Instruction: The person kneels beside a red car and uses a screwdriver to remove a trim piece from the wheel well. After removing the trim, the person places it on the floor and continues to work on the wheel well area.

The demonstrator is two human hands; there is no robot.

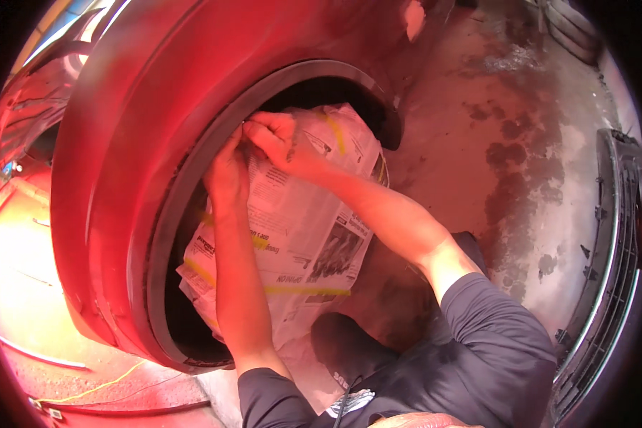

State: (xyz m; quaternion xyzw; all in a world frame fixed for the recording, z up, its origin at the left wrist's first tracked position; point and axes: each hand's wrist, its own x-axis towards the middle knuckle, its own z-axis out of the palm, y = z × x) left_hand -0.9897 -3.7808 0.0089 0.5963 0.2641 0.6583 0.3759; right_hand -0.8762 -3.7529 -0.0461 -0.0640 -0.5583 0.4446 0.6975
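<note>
Both my hands meet at the inner edge of the dark wheel arch trim (pixel 165 214) on a red car's fender (pixel 110 171). My left hand (pixel 228 171) reaches up against the trim with its fingers closed near the lip. Beside it, my right hand (pixel 279 141) has its thumb and forefinger pinched together, the other fingers curled. Fingertips of the two hands nearly touch. Whatever small thing lies between them is too small to make out. Behind and below my forearms, a wheel covered in newspaper (pixel 299 235) fills the arch, held with strips of yellow tape (pixel 310 291).
A long black slatted grille or bumper part (pixel 617 264) stands at the right. Dark wet patches mark the concrete floor (pixel 442 185). My bent knee (pixel 346 346) is close below the wheel. A thin yellow cord (pixel 96 389) runs across the brightly lit ground at lower left.
</note>
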